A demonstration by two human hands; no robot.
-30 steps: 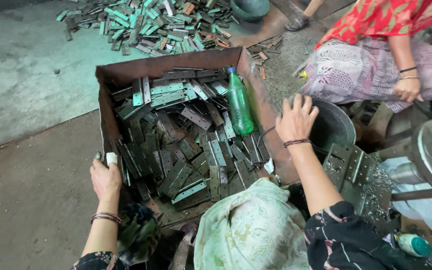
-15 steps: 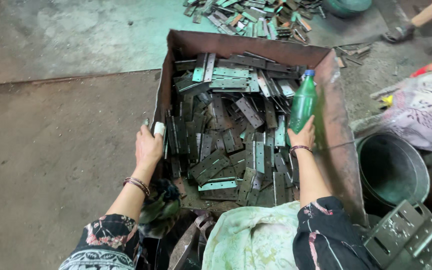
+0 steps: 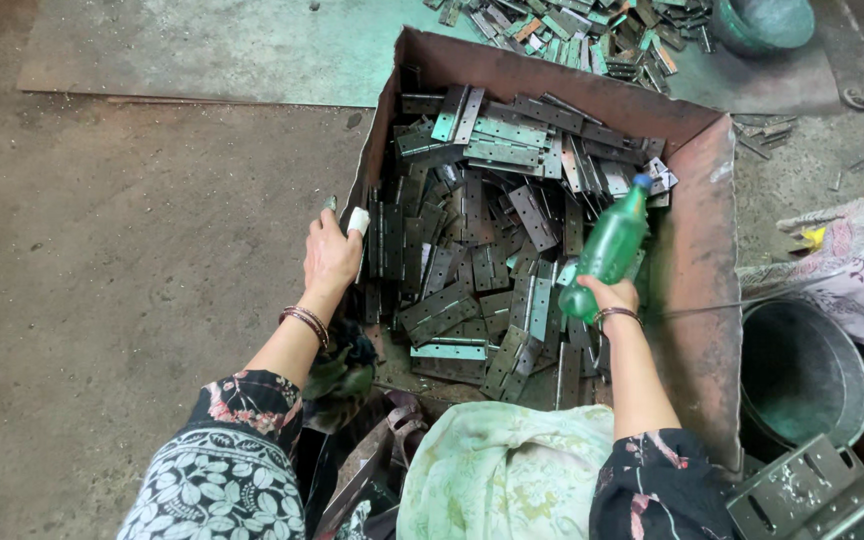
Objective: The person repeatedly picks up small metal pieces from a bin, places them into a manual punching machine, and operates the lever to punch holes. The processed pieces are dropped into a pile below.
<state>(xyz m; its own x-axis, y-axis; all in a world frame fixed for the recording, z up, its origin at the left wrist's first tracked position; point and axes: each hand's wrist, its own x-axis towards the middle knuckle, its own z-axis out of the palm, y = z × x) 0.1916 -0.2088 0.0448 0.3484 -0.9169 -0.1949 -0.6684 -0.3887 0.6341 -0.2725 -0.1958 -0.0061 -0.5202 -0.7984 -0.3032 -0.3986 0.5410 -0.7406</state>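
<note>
The right hand [image 3: 610, 296] grips the base of a green plastic bottle [image 3: 607, 250], fingers closed around it, blue cap tilted up and away (over the right side of the box). The left hand [image 3: 332, 255] rests on the left wall of the rusty metal box [image 3: 697, 250], fingers curled over its edge, one finger bandaged. Metal hinges [image 3: 482, 240] fill the box. A dark bucket [image 3: 802, 375] stands just beside it.

From my feed the light is soft and even, daylight-like, with no hard shadows. The metal box [image 3: 697, 200] is sharp, and the plates [image 3: 492, 240] inside it glint faintly. Beyond the box the floor [image 3: 132, 250] looks duller. Frame corners bend slightly, wide-angle style.
</note>
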